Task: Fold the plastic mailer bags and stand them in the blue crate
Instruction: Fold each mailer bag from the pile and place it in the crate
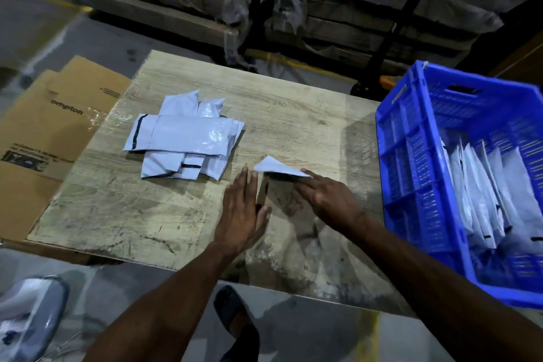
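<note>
glossy plastic, half folded

grey-white mailer (279, 168) rises in a stiff triangle, pinched by our right hand (329, 200). our left hand (242, 211) lies flat, fingers straight, on the woodgrain table (117, 214). slick flat mailers (188, 138) are piled left; folded ones stand in the ribbed blue crate (411, 156).

We have the table (123, 214) under both hands; the left hand (242, 209) lies flat on it, just left of the right hand (329, 200), which holds a mailer bag (279, 169) above the tabletop. Beyond and left of the left hand sits a pile of mailers (188, 138). Right of the right hand stands the crate (417, 156) with folded mailers (484, 194) upright inside. Far left of the left hand, flattened cardboard (44, 141) lies beneath the table's edge
</note>
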`<state>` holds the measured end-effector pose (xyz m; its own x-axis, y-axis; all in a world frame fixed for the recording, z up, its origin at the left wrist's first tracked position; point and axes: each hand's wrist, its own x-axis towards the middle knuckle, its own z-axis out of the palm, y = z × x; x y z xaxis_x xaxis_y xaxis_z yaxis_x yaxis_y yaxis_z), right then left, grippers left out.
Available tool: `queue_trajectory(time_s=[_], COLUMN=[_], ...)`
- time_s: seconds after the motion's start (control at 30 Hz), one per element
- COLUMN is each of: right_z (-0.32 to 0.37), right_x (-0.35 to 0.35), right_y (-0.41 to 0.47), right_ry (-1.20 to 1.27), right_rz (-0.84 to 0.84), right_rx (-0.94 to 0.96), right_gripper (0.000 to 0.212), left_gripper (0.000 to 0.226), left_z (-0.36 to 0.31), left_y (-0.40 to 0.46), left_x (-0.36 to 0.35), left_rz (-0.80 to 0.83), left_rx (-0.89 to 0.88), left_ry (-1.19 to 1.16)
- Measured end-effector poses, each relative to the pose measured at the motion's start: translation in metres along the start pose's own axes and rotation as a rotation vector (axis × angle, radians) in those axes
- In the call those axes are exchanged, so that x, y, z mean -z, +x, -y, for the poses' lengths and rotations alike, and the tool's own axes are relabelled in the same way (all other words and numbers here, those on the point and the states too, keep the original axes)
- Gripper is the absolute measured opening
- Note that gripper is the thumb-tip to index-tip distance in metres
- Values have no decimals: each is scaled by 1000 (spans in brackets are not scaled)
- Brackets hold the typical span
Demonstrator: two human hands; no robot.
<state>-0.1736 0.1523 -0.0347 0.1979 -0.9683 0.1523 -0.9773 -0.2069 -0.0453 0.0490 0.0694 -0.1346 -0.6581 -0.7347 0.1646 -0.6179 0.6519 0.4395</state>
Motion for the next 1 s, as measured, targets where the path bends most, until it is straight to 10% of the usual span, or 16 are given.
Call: queue_trajectory(time_s=[0.37,1.0], right_z=[-52,-197], right_x=[80,215], right_y=[-9,-177], right_ry=[215,147], right_rz=[-174,-494], right_rx=[-437,-631], right_gripper=[48,38], left_gripper=[63,52], left_z=[-38,-370], left_y=[37,165], left_x=[-4,-3], left_rz=[119,127], left_rx=[-145,-589], left_ry=[233,262])
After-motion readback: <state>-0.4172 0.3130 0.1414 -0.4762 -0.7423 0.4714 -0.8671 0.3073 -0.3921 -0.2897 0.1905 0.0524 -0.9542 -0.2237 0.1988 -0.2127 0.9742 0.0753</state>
